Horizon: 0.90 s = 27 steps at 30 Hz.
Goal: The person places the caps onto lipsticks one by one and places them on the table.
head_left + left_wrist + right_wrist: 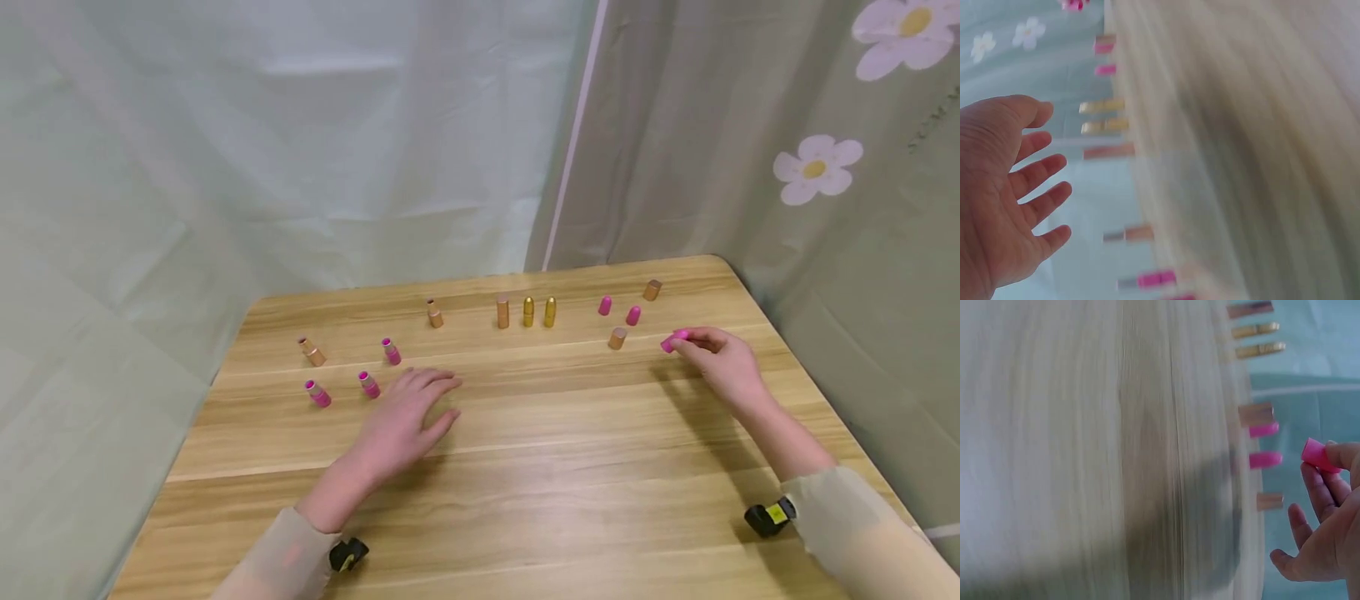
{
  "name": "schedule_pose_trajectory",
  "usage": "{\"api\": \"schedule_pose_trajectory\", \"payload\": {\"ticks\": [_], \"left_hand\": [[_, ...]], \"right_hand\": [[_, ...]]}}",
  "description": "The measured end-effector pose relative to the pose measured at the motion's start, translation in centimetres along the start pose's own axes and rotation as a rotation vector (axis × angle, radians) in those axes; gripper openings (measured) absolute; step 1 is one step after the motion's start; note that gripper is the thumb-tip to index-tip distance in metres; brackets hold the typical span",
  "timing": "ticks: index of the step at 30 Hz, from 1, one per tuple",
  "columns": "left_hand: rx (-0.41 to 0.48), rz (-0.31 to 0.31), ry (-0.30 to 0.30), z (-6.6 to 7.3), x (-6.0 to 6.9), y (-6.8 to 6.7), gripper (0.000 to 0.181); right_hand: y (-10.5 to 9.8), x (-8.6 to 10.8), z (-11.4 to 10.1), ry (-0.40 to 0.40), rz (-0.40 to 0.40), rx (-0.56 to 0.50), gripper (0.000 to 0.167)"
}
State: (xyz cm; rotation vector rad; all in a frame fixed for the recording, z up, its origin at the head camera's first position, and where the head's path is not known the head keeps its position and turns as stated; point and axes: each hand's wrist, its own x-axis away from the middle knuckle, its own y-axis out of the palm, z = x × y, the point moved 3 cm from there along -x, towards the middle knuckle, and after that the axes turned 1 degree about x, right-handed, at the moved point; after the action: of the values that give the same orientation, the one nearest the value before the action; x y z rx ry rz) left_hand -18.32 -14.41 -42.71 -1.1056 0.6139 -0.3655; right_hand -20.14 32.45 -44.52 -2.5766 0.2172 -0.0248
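Nearest to the camera are 2 pale sleeves [855, 521], and beside each cuff there is a small black device [767, 518]. Farther in, a closed copper tube [502, 312] stands upright close to the back edge of the wooden bench [570, 483]. To the right of this closed copper tube, and a little nearer to the person, the right hand [723, 367] pinches a pink cap [668, 344] between the thumb and the fingers. To the left of the closed copper tube, and also nearer to the person, the left hand [405, 417] has its fingers spread; whether it touches the bench, I cannot tell. Just right of the closed copper tube stand 2 gold tubes [528, 312], and farther to its right are 2 loose pink caps [633, 316] and 2 copper caps [617, 338]. On its left side are 2 uncapped copper tubes [435, 315], the first near and the other well apart, and 3 uncapped pink tubes [369, 385], nearer to the person than it. Behind the closed copper tube hangs a pale curtain [390, 167], with white flowers [816, 170] to its upper right.
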Motion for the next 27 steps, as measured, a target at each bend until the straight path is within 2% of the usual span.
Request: {"api": "schedule_pose_trajectory", "payload": {"ticks": [12, 15, 17, 20, 22, 25, 27], "left_hand": [[0.05, 0.26, -0.236, -6.8, 5.4, -6.8, 0.043], [0.105, 0.313, -0.329, -8.6, 6.8, -8.1, 0.047], [0.157, 0.328, -0.4, -10.1, 7.8, -8.6, 0.051], [0.241, 0.28, -0.502, -12.6, 9.2, -8.4, 0.061], [0.286, 0.207, -0.566, -14.0, 9.9, -7.7, 0.067], [0.339, 0.092, -0.651, -15.4, 10.7, -6.6, 0.074], [0.359, 0.045, -0.683, -16.0, 10.9, -5.8, 0.077]], "right_hand": [[2.9, 1.9, -2.9, 0.023, -0.11, -0.2, 0.056], [3.8, 2.2, -3.4, 0.044, -0.137, -0.243, 0.057], [4.4, 2.3, -3.5, 0.063, -0.154, -0.278, 0.057], [5.5, 2.3, -3.7, 0.09, -0.175, -0.334, 0.054], [6.3, 2.3, -3.8, 0.103, -0.19, -0.388, 0.051], [7.6, 2.1, -4.1, 0.12, -0.215, -0.445, 0.048], [8.5, 2.0, -4.3, 0.126, -0.224, -0.46, 0.048]]}}
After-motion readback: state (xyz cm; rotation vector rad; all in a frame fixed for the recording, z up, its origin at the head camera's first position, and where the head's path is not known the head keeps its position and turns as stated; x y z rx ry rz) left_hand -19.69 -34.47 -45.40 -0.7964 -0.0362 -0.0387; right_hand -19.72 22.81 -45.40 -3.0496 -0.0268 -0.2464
